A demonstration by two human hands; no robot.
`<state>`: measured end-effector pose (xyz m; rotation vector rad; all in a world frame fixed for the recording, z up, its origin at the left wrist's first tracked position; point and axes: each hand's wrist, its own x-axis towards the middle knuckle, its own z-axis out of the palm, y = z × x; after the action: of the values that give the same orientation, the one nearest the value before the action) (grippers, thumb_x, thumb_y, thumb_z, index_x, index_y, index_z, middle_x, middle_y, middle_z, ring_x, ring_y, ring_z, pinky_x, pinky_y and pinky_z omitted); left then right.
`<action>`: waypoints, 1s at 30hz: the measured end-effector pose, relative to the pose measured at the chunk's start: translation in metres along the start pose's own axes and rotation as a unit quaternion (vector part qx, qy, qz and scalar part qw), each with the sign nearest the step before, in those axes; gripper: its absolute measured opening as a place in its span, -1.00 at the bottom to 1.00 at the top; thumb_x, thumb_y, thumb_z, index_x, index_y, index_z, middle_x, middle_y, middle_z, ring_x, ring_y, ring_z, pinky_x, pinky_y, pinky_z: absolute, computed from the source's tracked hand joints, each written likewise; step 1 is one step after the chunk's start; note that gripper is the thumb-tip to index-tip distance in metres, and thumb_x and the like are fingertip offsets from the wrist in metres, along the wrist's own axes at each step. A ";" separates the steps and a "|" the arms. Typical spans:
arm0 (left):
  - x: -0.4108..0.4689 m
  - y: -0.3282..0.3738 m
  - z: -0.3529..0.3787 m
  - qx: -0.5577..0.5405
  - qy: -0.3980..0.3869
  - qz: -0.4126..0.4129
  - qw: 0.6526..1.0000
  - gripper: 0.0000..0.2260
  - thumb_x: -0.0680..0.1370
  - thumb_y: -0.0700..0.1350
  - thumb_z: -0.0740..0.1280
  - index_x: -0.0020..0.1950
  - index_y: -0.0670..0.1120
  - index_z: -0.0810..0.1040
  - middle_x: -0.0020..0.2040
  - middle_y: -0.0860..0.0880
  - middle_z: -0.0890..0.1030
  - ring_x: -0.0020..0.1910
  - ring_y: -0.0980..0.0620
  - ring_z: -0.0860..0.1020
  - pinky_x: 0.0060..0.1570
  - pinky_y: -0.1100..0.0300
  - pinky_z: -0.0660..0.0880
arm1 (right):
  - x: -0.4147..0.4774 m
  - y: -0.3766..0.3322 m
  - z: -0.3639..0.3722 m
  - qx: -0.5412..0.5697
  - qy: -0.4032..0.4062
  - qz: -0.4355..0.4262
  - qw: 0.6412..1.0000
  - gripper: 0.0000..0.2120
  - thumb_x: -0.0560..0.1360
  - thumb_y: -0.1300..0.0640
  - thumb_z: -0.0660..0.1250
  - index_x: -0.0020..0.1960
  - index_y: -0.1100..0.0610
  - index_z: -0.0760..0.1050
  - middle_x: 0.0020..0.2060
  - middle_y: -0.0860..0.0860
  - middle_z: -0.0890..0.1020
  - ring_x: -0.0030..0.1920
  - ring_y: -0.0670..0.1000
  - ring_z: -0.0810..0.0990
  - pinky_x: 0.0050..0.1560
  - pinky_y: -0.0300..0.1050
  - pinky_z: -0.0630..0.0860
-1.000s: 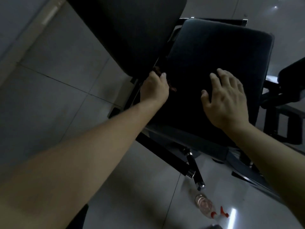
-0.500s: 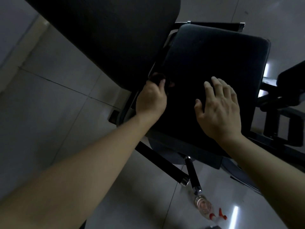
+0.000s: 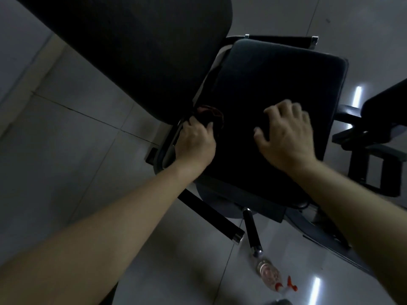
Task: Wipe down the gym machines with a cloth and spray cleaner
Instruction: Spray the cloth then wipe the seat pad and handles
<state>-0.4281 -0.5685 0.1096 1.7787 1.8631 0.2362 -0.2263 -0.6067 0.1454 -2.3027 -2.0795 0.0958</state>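
A black padded seat (image 3: 275, 84) of a gym machine fills the middle of the view. My left hand (image 3: 193, 143) is closed on a dark reddish cloth (image 3: 209, 113) at the seat's left edge, close to the black back pad (image 3: 132, 51). Flat on the seat to the right rests my right hand (image 3: 286, 137), fingers slightly spread and holding nothing. A clear spray bottle (image 3: 269, 275) with a red trigger lies on the floor below the seat.
The floor is glossy grey tile (image 3: 66, 150). Two black handle bars with chrome ends (image 3: 251, 232) stick out under the seat. Dark machine frame parts (image 3: 374, 150) stand at the right.
My left hand has slid down along the seat's left edge with the cloth, which now shows more. My right hand has drawn back toward me and its fingers have curled a little.
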 end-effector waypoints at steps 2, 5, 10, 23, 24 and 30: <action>0.028 0.027 -0.002 0.016 -0.018 -0.020 1.000 -0.43 0.71 0.17 0.07 0.50 -0.28 0.25 0.39 -0.27 0.43 0.30 -0.24 0.50 0.08 -0.02 0.44 | 0.024 0.023 -0.009 0.016 0.010 0.022 1.000 -0.52 0.58 -0.14 0.14 0.35 0.16 0.37 0.31 0.21 0.38 0.32 0.27 0.36 0.36 0.18 0.28; 0.091 0.073 0.007 -0.002 -0.013 -0.061 0.998 -0.42 0.71 0.22 0.03 0.50 -0.22 0.31 0.41 -0.19 0.46 0.32 -0.19 0.51 0.09 0.00 0.44 | 0.035 0.045 -0.002 0.022 0.034 0.064 0.997 -0.43 0.57 -0.18 0.06 0.43 0.17 0.29 0.43 0.24 0.30 0.44 0.28 0.26 0.48 0.23 0.14; 0.143 0.099 0.012 0.002 0.006 -0.075 0.997 -0.48 0.71 0.18 0.03 0.41 -0.19 0.44 0.33 -0.17 0.58 0.29 -0.17 0.56 0.13 0.05 0.46 | 0.037 0.042 0.000 0.028 0.029 0.066 0.997 -0.43 0.57 -0.18 0.07 0.44 0.14 0.31 0.45 0.22 0.31 0.46 0.26 0.25 0.50 0.22 0.13; 0.140 0.109 0.018 0.036 0.004 -0.061 0.997 -0.48 0.72 0.12 0.01 0.47 -0.25 0.35 0.38 -0.23 0.49 0.32 -0.20 0.51 0.14 0.01 0.43 | 0.038 0.045 0.002 0.039 0.029 0.069 0.996 -0.47 0.58 -0.16 0.14 0.44 0.12 0.31 0.44 0.19 0.30 0.47 0.22 0.23 0.53 0.21 0.11; 0.156 0.119 0.018 0.024 -0.001 -0.059 0.998 -0.51 0.73 0.11 0.00 0.42 -0.22 0.41 0.35 -0.21 0.52 0.29 -0.18 0.54 0.06 0.05 0.40 | 0.039 0.046 0.004 0.037 0.033 0.068 0.996 -0.48 0.58 -0.15 0.16 0.43 0.11 0.31 0.44 0.18 0.30 0.46 0.22 0.23 0.52 0.20 0.12; 0.159 0.120 0.007 0.032 -0.012 -0.026 0.999 -0.52 0.74 0.10 0.00 0.37 -0.23 0.48 0.30 -0.21 0.57 0.25 -0.16 0.57 0.05 0.07 0.41 | 0.038 0.045 0.007 0.033 0.038 0.074 0.996 -0.47 0.57 -0.17 0.12 0.43 0.12 0.32 0.43 0.17 0.32 0.46 0.21 0.24 0.52 0.20 0.13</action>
<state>-0.3165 -0.4037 0.1196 1.7642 1.9170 0.1364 -0.1781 -0.5732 0.1341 -2.3788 -1.8404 0.0802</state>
